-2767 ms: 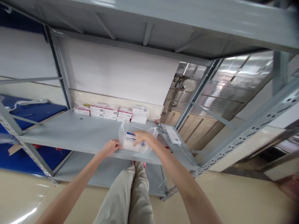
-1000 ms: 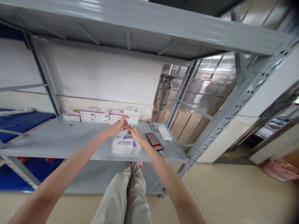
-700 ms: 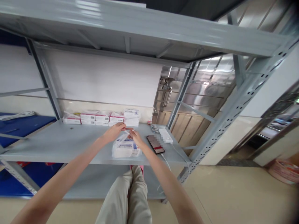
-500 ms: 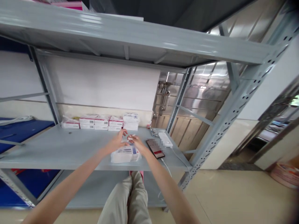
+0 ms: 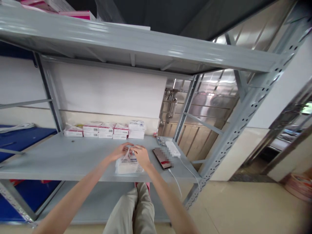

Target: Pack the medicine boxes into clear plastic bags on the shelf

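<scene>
A white box with printed text (image 5: 131,167) sits near the front edge of the grey shelf, inside a thin clear plastic bag (image 5: 120,165). My left hand (image 5: 121,150) is closed on the gathered top of the bag, at its upper left. Close beside it, my right hand (image 5: 140,154) has its fingers bent and pressed together on the same bunched plastic. The fingertips nearly meet above the box. A twisted strand of the bag stretches up between the hands, and its exact knot or loop is too small to make out.
Along the back of the shelf (image 5: 85,157) stands a row of bagged white and pink boxes (image 5: 105,129). To the right lie a phone (image 5: 161,157), a white power strip or adapter (image 5: 173,149) and white cables. A metal upright (image 5: 240,120) bounds the right side.
Both hands have drawn together over the box. My left hand's fingers, apart before, now close on the bag top, and the plastic is pulled up into a bunch. The view has tilted slightly.
</scene>
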Demonstrator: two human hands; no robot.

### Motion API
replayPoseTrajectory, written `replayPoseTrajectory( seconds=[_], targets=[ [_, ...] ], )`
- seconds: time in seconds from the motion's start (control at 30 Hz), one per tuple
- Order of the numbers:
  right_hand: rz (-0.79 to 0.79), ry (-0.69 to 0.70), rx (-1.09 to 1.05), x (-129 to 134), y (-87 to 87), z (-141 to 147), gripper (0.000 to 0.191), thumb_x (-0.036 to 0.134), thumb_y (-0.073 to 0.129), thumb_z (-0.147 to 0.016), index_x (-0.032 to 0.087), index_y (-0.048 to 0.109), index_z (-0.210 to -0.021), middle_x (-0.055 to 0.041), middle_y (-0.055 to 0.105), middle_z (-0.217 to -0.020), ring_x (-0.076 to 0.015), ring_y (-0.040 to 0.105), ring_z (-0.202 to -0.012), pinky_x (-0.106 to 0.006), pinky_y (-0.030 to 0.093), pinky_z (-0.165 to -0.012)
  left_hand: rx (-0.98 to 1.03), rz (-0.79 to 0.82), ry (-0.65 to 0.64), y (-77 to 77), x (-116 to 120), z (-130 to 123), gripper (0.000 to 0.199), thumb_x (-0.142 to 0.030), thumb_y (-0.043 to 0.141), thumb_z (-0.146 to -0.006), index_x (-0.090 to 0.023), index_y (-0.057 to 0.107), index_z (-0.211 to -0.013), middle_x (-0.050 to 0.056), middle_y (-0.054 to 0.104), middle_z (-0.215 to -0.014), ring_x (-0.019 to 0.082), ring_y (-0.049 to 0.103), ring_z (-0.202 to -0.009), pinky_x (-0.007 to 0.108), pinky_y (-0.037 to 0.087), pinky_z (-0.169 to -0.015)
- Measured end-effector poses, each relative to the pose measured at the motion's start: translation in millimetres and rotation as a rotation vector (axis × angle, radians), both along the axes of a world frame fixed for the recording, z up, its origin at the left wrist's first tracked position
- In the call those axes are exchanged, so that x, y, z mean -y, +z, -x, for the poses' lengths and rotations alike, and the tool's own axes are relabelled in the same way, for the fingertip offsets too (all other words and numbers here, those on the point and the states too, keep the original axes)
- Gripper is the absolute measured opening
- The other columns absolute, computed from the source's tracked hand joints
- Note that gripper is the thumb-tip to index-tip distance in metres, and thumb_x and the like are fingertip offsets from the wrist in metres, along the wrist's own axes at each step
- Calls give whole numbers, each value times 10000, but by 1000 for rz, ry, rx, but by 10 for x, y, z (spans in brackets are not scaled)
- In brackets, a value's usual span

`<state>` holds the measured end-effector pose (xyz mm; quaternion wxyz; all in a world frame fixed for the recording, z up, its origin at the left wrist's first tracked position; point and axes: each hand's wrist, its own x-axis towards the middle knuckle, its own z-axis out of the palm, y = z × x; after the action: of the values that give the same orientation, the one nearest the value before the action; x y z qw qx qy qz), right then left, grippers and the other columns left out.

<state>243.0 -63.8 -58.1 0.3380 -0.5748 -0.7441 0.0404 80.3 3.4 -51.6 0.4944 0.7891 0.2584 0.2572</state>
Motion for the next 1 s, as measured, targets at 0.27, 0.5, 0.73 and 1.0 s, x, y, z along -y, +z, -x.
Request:
replayPoseTrajectory(
  seconds=[0.27,0.5,0.73,1.0],
  targets=[
    [-54,-47,-411,40,-100,-6,264,234,475,-876,276,734,-849,-34,721,-942,-207,640,-917,-338,464,-864,-276,-758,259,24,19,94,256,-94,425,-835,-191,661,-810,70,654,-936,187,613,-851,328,491,-816],
    [83,-405,-509,227,-460,-322,200,441,634,-750,263,714,-702,-46,733,-919,-275,641,-950,-400,456,-854,-621,-1187,200,-367,48,489,336,59,420,-789,-182,638,-877,77,631,-914,196,615,-775,319,473,-748],
    [141,-496,-411,320,-604,-390,180,432,647,-753,279,701,-674,-31,692,-1029,-291,597,-1054,-443,440,-897,-685,-1230,272,-426,223,505,329,25,422,-811,-182,653,-922,112,660,-980,250,590,-966,346,425,-803],
    [211,-12,94,269,-90,-254,870,536,684,-711,246,327,-1449,-101,308,-1520,-298,214,-1417,-525,117,-1148,-698,-895,197,-205,282,187,877,-615,602,-737,-198,301,-1447,178,287,-1521,360,273,-1383,515,244,-1085]
  ],
)
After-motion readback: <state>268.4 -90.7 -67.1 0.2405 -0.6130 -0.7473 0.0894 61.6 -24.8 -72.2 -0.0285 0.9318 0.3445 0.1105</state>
